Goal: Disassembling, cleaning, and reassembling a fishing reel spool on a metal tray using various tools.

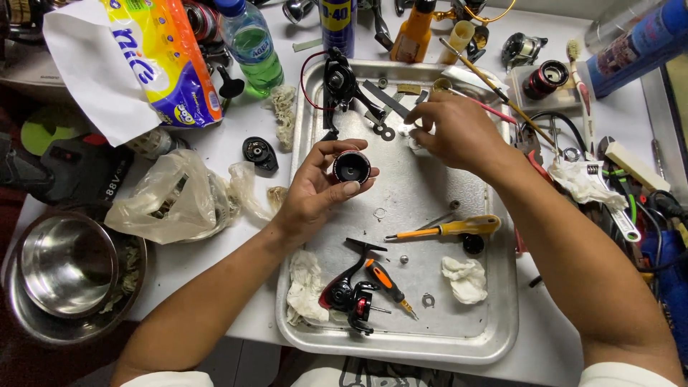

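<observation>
A small black round spool (352,166) is clamped in the fingers of the left hand (319,188) above the metal tray (494,326); the right hand (451,130) is lowered at the tray's far edge, its fingers pinched together on a small pale part that cannot be made out clearly. On the surface beyond, a yellow and white wrapped package (154,61) is laid at far left; a clear green-tinted bottle (251,44) and a blue spray can (337,25) are stood beside it; an orange bottle (410,34) is seen just right of the can.
</observation>
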